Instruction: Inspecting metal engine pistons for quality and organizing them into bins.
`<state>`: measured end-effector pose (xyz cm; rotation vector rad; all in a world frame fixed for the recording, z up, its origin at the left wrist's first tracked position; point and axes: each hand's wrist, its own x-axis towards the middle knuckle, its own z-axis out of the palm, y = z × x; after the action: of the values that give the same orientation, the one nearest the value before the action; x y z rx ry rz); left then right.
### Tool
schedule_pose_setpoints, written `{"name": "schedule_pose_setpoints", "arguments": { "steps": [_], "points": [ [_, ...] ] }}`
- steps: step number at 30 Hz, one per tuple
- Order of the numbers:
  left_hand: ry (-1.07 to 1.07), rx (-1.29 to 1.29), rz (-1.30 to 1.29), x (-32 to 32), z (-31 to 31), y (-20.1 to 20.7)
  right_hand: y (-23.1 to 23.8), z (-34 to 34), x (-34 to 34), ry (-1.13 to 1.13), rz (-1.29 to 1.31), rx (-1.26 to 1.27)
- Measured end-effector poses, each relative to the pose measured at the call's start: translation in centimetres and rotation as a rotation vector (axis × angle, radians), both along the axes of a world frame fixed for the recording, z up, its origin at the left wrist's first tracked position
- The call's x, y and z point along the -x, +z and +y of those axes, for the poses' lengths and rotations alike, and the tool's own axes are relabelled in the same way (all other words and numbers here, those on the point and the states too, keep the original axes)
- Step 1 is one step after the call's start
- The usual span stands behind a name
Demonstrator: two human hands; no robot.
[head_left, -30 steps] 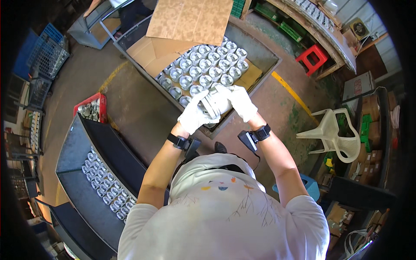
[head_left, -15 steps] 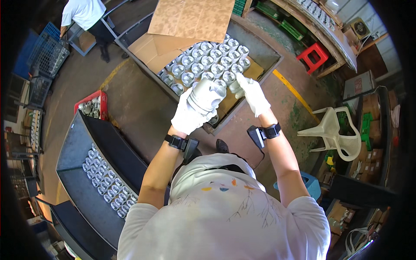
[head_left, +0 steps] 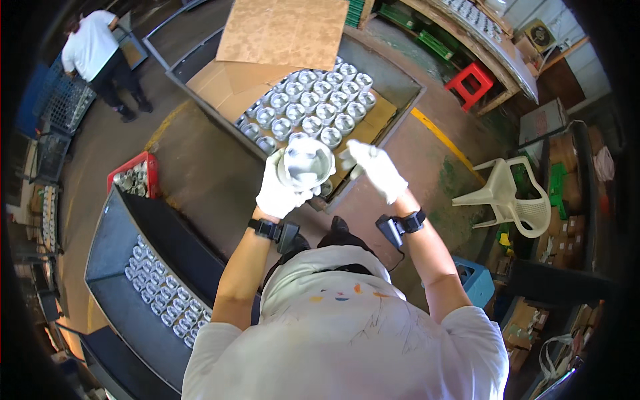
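In a white glove, my left hand point(head_left: 275, 190) is wrapped round a silvery metal piston point(head_left: 307, 164), whose round end faces up at me. Just to the right of it hovers my gloved right hand point(head_left: 375, 168), apart from the piston, its fingers loosely spread with nothing in them. Beyond both hands, rows of similar pistons point(head_left: 310, 100) stand on cardboard inside a large grey metal bin point(head_left: 400, 120). A brown cardboard sheet point(head_left: 283, 30) covers the far part of that bin.
To the left, a dark metal bin point(head_left: 107, 267) holds more pistons beside a red crate point(head_left: 152, 177) of metal parts. A white plastic chair point(head_left: 510, 197) and a red stool point(head_left: 469, 87) stand on the right. Another person point(head_left: 100, 57) works at the far left.
The piston in my left hand has tipped from lying sideways to showing its round end. My right hand has come slightly nearer. The other person has moved left.
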<state>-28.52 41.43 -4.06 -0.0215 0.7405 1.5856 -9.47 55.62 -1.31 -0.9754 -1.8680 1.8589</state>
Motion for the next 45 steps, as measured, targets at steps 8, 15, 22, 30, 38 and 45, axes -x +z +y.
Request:
{"name": "schedule_pose_setpoints", "arguments": {
  "steps": [8,15,22,30,38,45],
  "points": [
    [-0.358,-0.047,-0.016,-1.5,2.1,-5.8,-6.4,-2.0,0.6,0.108,-0.160,0.252],
    [0.171,0.678,0.855,2.1,4.6,-14.5,-8.1,8.8,-0.5,0.044,-0.227,0.314],
    [0.218,1.312,1.014,4.7,7.5,-20.2,-14.0,30.9,-1.4,-0.350,-0.353,0.179],
    [0.239,1.795,1.037,3.1,12.6,-19.5,-27.9,50.2,-0.3,-0.531,-0.769,0.142],
    [0.249,1.903,1.061,2.9,14.0,-19.9,-39.6,54.9,1.8,-0.536,-0.885,0.120],
    [0.204,1.897,1.082,3.0,13.7,-22.2,-43.6,57.5,1.6,-0.528,-0.887,0.177]
  ]
}}
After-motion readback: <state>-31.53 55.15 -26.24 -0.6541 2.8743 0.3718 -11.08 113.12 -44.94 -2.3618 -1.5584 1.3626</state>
